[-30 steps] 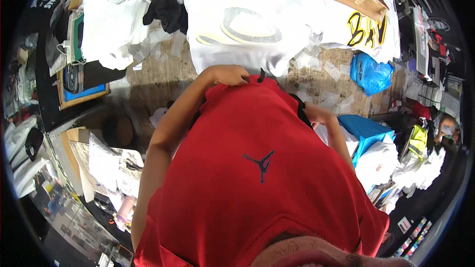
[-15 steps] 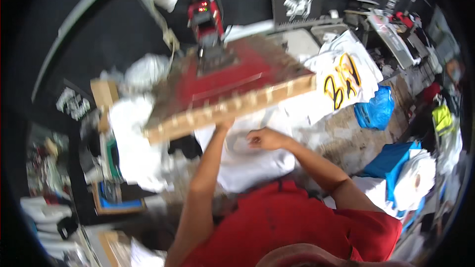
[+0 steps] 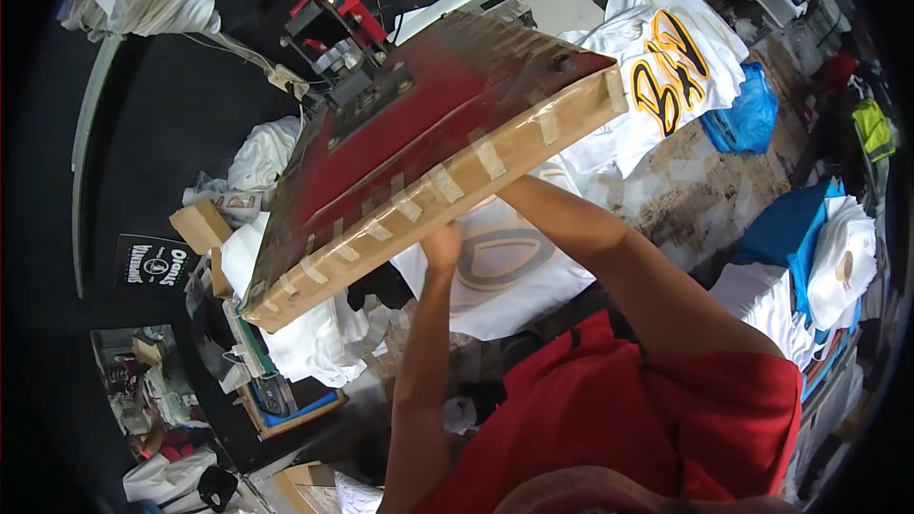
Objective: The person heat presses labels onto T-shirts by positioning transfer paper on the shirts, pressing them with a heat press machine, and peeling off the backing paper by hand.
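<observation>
The tilted upper plate of a heat press [image 3: 419, 152], dark red with a brown taped edge, spreads over the work spot. Beneath its front edge lies a white T-shirt [image 3: 557, 297] bearing a large pale grey printed shape [image 3: 505, 257]. My left hand [image 3: 440, 246] reaches up under the taped edge, beside the shirt's print; its fingers are hidden. My right forearm [image 3: 581, 228] runs in under the plate farther right, over the shirt, and the right hand itself is out of sight behind the edge. What either hand touches cannot be seen.
White shirts with black and orange lettering [image 3: 671, 76] lie at the right of the press, near a blue plastic bag [image 3: 743, 109]. White cloth [image 3: 319, 338] is heaped at the left. Folded blue and white fabric [image 3: 795, 247] is stacked at right. A red control box [image 3: 343, 9] stands behind.
My right hand has moved forward and under the plate, out of sight. The view has turned and shifted, so the press appears larger and more slanted. My left hand stays under the edge.
</observation>
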Available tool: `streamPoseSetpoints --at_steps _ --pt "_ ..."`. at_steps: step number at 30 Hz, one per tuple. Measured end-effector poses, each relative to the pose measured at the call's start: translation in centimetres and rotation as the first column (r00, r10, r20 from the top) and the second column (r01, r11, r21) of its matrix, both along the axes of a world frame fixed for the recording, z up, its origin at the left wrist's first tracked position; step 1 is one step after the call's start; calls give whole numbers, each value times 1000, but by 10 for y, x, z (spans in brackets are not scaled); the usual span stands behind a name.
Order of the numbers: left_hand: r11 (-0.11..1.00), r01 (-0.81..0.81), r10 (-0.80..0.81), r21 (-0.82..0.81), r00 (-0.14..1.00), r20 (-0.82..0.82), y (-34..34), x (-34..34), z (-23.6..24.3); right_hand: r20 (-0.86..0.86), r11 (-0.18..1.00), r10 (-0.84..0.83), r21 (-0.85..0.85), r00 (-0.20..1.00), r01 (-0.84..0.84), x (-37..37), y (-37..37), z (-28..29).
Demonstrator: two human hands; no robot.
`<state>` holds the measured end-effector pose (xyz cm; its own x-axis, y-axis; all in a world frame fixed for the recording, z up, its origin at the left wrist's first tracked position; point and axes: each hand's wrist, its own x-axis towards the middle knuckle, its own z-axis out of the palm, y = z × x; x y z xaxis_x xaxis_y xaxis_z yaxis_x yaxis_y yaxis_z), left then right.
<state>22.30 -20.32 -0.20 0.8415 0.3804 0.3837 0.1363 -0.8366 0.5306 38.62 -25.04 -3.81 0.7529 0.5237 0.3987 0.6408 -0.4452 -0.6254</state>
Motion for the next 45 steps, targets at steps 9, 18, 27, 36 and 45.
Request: streamPoseSetpoints --at_steps 9,18,27,36,45 --pt "990 -23 52 -137 975 216 -20 -71 -37 42 984 108 -144 993 -101 -24 22 5" --pt "983 117 -65 -144 944 323 -20 -48 -28 236 993 85 -105 968 -61 52 25 -44" --pt "981 -175 183 -87 978 99 43 -88 -61 -350 982 159 -38 923 -184 -7 -43 14" --pt "926 -346 366 148 920 -142 163 -87 -75 14 969 65 -241 998 -60 22 -130 -6" --pt "942 -185 116 -281 963 -242 115 -154 42 -137 714 420 -561 897 -419 -20 -201 72"
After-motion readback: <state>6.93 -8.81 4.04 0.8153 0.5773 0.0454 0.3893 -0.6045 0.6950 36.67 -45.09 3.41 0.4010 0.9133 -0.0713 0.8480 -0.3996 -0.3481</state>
